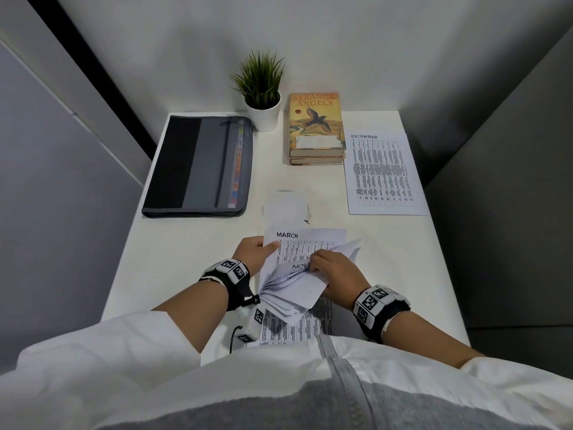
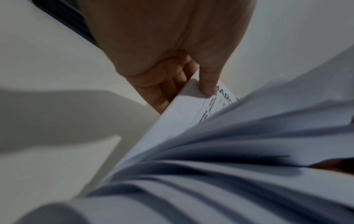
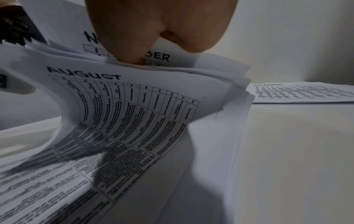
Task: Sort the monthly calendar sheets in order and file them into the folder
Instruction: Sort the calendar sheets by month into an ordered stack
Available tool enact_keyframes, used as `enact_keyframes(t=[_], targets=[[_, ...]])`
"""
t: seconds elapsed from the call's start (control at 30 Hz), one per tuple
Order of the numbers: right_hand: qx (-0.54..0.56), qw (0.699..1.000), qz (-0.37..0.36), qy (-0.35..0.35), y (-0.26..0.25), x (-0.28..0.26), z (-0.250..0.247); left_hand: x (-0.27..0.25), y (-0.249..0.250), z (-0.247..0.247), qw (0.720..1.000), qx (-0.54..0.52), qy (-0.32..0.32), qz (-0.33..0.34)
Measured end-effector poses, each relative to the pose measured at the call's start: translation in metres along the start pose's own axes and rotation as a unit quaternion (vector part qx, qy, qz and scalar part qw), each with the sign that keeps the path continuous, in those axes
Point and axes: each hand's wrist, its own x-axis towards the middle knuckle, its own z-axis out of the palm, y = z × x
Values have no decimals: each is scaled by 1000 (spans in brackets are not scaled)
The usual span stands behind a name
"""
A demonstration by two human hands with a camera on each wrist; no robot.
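Three views split the facts between them. From your head camera you see the whole white desk [image 1: 186, 274]: one dark zip folder [image 1: 198, 166] lying flat at the far left, one potted plant [image 1: 263, 88], two stacked books [image 1: 317, 128], and one DECEMBER sheet [image 1: 384, 175] lying alone at the far right, well apart from your hands. Only the right wrist view lets you read the AUGUST sheet [image 3: 122, 109], curling up off the desk beneath your fingers, and the longer title ending in "BER" on the NOVEMBER sheet [image 3: 161, 56] behind it. Only the left wrist view shows your thumb [image 2: 207, 81] on top of the MARCH sheet [image 2: 191, 106] with your other fingers curled underneath.

Your left hand [image 1: 255, 251] pinches the MARCH sheet by its upper left corner, holding it raised near the middle of the desk. Your right hand [image 1: 336, 274] is curled into the fanned stack of sheets [image 1: 291, 293], fingers pushed between the pages and gripping them. The pages in that fan overlap too much for you to count. Both wrists angle inward toward each other.
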Motion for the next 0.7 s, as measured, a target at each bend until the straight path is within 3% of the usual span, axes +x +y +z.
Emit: enact_keyframes(t=[0.17,0.7], targets=[[37,998,53,0,2,1,0,-1,0,4,999,15,-2,29],[31,999,27,10,-1,4,0,2,-1,1,1000,4,12,8]])
